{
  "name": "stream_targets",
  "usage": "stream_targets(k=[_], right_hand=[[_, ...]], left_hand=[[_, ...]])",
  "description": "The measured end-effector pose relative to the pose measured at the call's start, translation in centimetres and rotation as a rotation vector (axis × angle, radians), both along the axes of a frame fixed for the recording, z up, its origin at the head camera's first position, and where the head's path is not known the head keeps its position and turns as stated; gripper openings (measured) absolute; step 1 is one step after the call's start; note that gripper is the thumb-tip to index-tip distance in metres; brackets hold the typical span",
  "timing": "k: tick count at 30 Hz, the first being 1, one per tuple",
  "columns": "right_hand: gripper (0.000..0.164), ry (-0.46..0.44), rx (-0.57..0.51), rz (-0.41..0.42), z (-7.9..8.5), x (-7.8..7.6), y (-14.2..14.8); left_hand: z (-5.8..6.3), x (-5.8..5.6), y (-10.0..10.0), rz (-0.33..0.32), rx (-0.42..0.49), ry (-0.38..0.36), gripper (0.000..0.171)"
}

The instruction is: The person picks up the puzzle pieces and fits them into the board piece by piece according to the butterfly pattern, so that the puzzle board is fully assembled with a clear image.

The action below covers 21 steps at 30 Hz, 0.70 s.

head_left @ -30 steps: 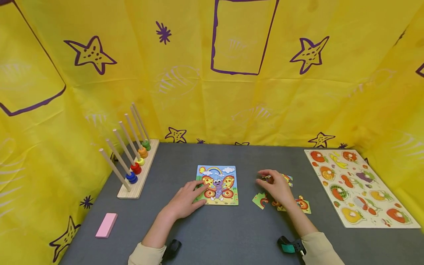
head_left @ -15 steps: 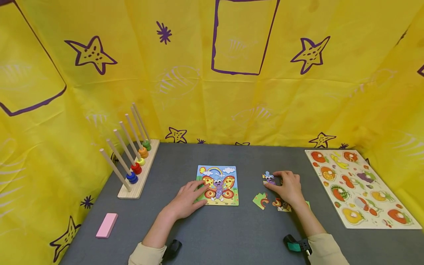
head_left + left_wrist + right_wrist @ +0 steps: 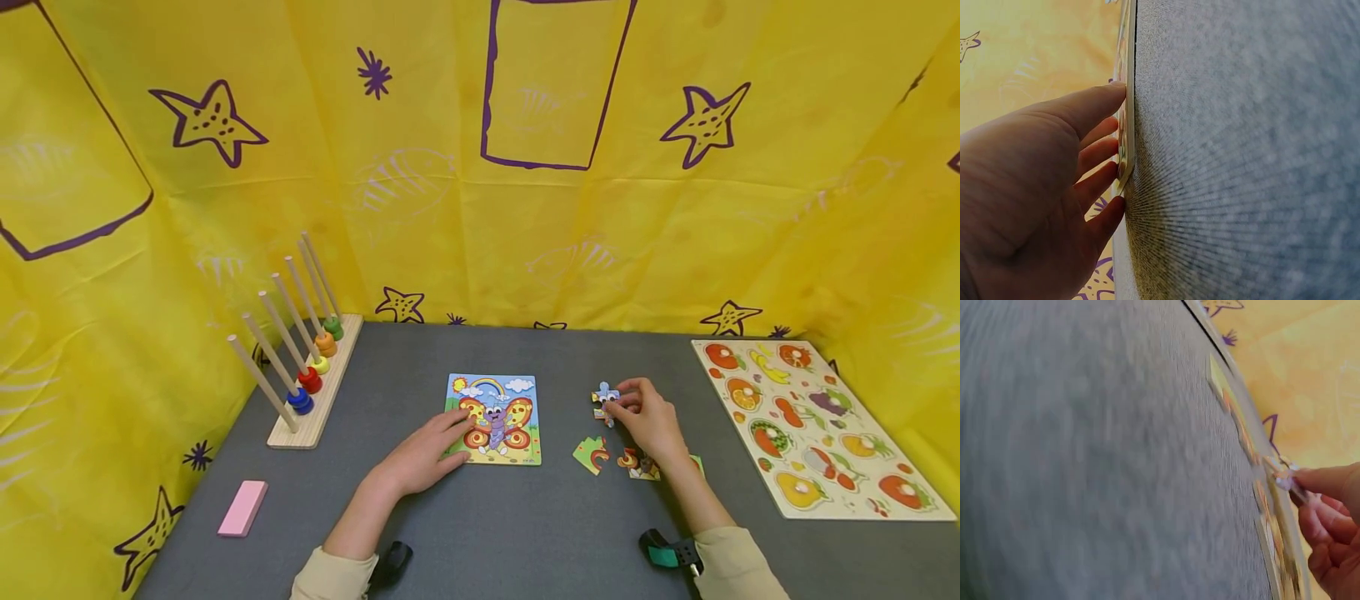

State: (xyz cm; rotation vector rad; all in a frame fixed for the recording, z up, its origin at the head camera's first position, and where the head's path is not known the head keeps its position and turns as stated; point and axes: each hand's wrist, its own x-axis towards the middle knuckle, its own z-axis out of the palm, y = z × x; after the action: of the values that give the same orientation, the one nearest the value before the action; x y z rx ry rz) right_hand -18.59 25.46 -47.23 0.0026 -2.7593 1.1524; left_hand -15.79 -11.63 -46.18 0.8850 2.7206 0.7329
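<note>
A square butterfly puzzle board (image 3: pixel 528 452) lies on the dark table. My left hand (image 3: pixel 420 454) rests at its left edge, fingers fairly straight and spread over the picture. In the left wrist view, thumb and fingertips touch the rim of the board (image 3: pixel 1130 119). To the right, my right hand (image 3: pixel 651 421) pinches a blue and purple puzzle piece (image 3: pixel 603 394) between thumb and fingers. The right wrist view shows this puzzle piece (image 3: pixel 1282 479) held tilted at the fingertips. Below it lie a green corner piece (image 3: pixel 588 452) and further puzzle pieces (image 3: pixel 639 465), partly hidden by the right hand and wrist.
A wooden stand (image 3: pixel 322 408) with upright pegs and coloured rings is at the left. A pink block (image 3: pixel 243 508) lies in front of it. A fruit puzzle board (image 3: pixel 817 433) occupies the right side. Yellow cloth (image 3: pixel 450 233) hangs behind the table.
My right hand took hold of the blue and purple puzzle piece, shifted right with its wrist, and the piece has since turned in its fingers. My left hand has stayed in place.
</note>
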Motion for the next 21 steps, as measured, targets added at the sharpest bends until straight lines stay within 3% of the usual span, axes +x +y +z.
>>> stream_targets(k=[4,8,21], right_hand=[[0.029,-0.008,-0.086,-0.01,0.2,-0.1,-1.3],[0.027,-0.033,-0.172,0.035,0.2,-0.2,-3.4],[0.02,-0.106,-0.266,0.124,0.3,-0.6,-10.6]], left_hand=[[-0.1,0.0,0.0,0.0,-0.018,0.01,0.052],[0.0,0.0,0.0,-0.004,-0.026,0.022,0.051],[0.0,0.1,0.1,-0.01,-0.016,0.031,0.05]])
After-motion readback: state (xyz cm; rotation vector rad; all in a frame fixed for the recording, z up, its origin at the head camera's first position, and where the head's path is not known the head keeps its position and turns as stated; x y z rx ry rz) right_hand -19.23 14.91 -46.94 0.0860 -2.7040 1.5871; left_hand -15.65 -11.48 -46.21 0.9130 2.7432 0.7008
